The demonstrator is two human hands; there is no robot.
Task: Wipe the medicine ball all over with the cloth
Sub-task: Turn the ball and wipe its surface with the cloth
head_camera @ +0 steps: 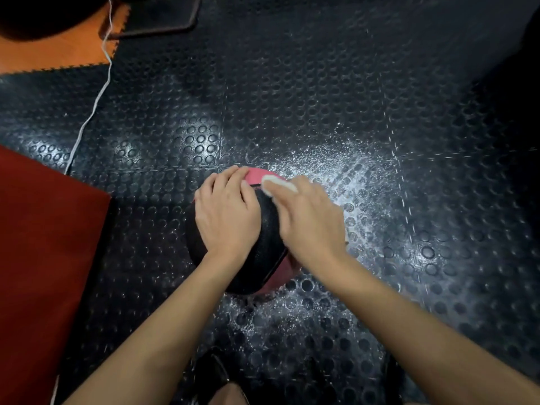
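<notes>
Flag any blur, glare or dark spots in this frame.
Head view: right hand and cloth smeared by motion, left hand on the ball sharp; glare on the floor right of the ball; corners dark; wide-angle bending at edges.
</notes>
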